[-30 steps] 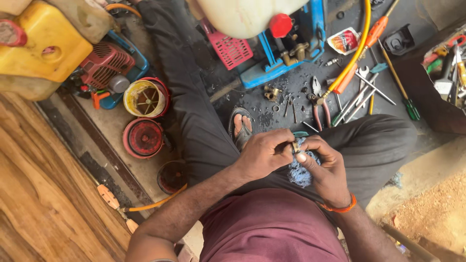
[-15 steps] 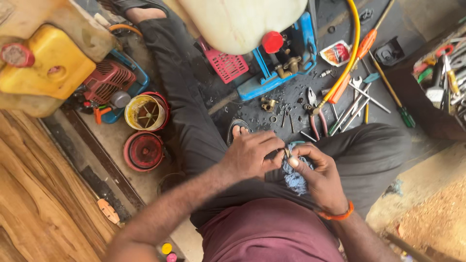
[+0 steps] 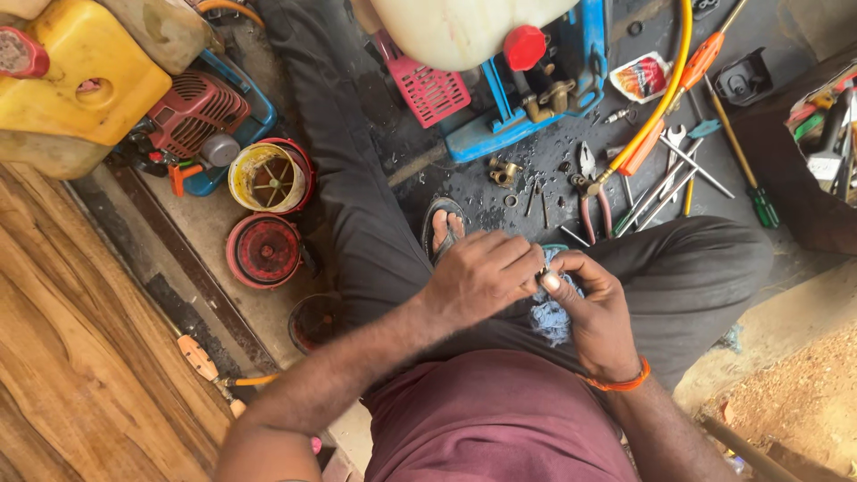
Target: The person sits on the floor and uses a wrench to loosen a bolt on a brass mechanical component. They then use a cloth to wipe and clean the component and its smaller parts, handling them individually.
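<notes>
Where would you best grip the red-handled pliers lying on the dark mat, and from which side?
Judging by their pose, take the pliers by the two red handles, which point toward the person's knee. Come from above on that near side; the jaws point away toward the blue frame.

Both hands meet over the lap, pliers (image 3: 591, 192) ahead, jerrycan (image 3: 76, 80) far left.

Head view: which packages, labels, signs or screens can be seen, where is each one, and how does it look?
Sachet: small torn packet, red, orange and white, flat on the dark floor right of the blue frame, beside the yellow hose.
No signs or screens show; no labels can be made out elsewhere.
</notes>
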